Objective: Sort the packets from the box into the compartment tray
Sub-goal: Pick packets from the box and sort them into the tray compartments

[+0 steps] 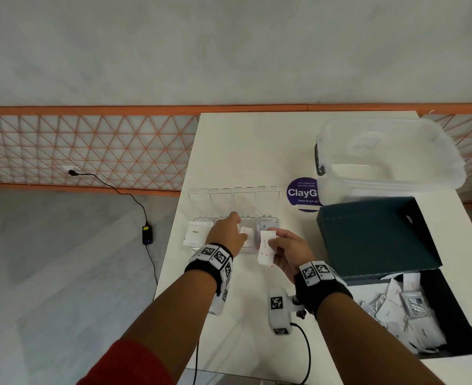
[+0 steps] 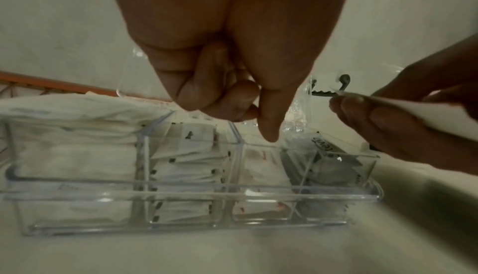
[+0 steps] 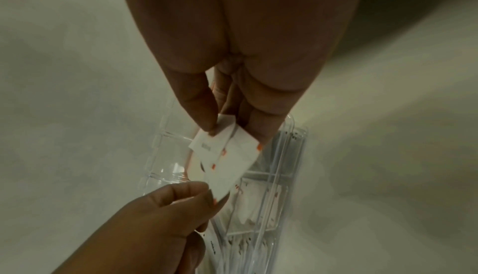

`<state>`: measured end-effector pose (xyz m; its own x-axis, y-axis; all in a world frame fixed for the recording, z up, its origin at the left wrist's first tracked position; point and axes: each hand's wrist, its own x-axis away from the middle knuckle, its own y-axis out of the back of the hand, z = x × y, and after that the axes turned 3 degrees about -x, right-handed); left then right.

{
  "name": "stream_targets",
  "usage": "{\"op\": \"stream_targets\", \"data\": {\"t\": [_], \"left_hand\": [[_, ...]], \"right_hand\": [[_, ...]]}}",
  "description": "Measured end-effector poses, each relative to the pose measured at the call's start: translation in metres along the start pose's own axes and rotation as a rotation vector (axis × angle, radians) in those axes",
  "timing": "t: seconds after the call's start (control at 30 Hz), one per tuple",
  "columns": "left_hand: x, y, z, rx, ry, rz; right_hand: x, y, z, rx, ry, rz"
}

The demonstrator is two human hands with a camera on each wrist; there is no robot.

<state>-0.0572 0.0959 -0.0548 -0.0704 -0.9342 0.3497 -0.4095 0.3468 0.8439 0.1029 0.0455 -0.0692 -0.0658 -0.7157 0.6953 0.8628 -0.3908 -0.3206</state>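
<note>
- Right hand (image 1: 287,252): pinching a few flat white paper packets with orange marks (image 1: 266,247) between thumb and fingers, fanned over the near edge of the tray, presumably to offer one at a time.
- Left hand (image 1: 225,236): fingers curled, index extended down into the third compartment; in the right wrist view, tips touching the lower corner of the fanned packets; firm grasp not clear.
- Clear plastic four-compartment tray with hinged lids open (image 1: 201,249): just beyond both hands; white, black-marked, orange-marked and grey packets each kept apart, by type.
- Dark blue cardboard box (image 1: 458,315): at right, near the right arm, many mixed packets left inside.
- White table (image 1: 243,151): bearing all.
</note>
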Motion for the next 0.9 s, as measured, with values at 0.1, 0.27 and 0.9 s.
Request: {"op": "stream_targets", "data": {"t": [0.1, 0.27, 0.9], "left_hand": [[0.005, 0.0, -0.001, 0.081, -0.086, 0.007], [0.016, 0.003, -0.006, 0.402, -0.138, 0.035], [0.029, 0.016, 0.004, 0.564, -0.034, 0.1]], "right_hand": [[-0.003, 0.0, 0.002, -0.015, 0.002, 0.005], [-0.003, -0.006, 0.0, 0.021, 0.043, 0.026], [0.005, -0.012, -0.001, 0.042, 0.103, 0.018]]}}
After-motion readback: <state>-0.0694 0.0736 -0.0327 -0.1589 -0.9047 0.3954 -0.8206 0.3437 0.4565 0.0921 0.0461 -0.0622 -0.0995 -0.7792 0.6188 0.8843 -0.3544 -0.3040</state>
